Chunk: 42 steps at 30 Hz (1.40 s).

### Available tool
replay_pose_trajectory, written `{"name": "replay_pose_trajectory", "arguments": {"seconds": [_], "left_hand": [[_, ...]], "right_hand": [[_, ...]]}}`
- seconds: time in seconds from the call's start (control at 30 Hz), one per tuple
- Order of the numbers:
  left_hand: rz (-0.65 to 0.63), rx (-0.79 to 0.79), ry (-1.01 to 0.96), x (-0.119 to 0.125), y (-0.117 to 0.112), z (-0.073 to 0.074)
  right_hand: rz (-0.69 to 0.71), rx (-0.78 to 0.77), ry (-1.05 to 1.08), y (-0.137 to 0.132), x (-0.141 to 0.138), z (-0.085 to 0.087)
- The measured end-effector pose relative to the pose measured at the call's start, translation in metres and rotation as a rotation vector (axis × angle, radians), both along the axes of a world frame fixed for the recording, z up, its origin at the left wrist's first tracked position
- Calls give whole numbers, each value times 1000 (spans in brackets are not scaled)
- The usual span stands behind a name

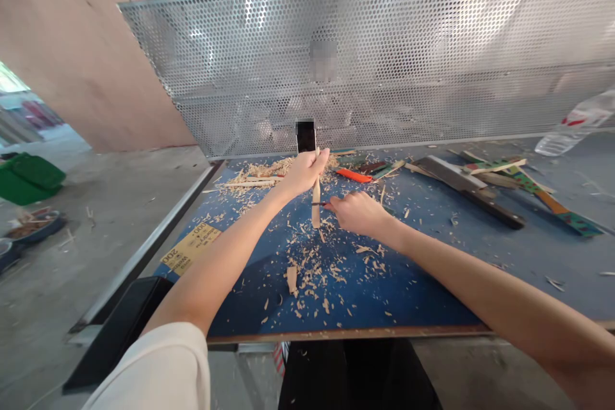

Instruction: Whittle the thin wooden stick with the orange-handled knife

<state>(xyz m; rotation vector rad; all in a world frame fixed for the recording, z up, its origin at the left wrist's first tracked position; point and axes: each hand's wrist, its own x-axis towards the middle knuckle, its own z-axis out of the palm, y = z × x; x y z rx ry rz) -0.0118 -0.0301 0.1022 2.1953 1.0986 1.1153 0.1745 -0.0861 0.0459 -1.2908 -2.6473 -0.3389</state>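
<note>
My left hand (307, 171) is closed around the upper part of a pale flat wooden strip (316, 216), which points down toward me above the blue tabletop (269, 246). My right hand (358, 211) grips a small carving knife (319, 204) by a reddish handle mostly hidden in the fingers. Its thin blade lies across the strip, below my left hand. Wood shavings (331, 269) are scattered beneath and around both hands. A short loose wood piece (292, 279) lies nearer the front edge. Behind my left hand a phone (306, 136) stands upright.
An orange utility knife (354, 175) lies behind my right hand. To the right are a cleaver (468, 189), painted wood strips (552, 202) and a plastic bottle (574, 125). Sandpaper (189, 248) lies at left. A perforated metal panel (384, 64) bounds the table's back.
</note>
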Motion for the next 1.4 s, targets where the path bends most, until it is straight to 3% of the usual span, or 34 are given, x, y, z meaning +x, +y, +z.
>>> {"name": "replay_pose_trajectory", "arguments": {"seconds": [0.23, 0.47, 0.67, 1.0, 1.23, 1.4], "left_hand": [[46, 17, 1, -5, 4, -3], [21, 12, 15, -5, 4, -5], [21, 50, 20, -2, 1, -2], [1, 23, 35, 1, -4, 1], [90, -22, -43, -7, 6, -8], [113, -76, -64, -16, 13, -14]], "right_hand": [[-35, 20, 45, 2, -3, 7], [-38, -74, 60, 4, -3, 3], [-24, 2, 83, 4, -1, 11], [-52, -112, 87, -2, -5, 5], [-139, -101, 75, -9, -19, -4], [-48, -145, -63, -10, -2, -7]]}}
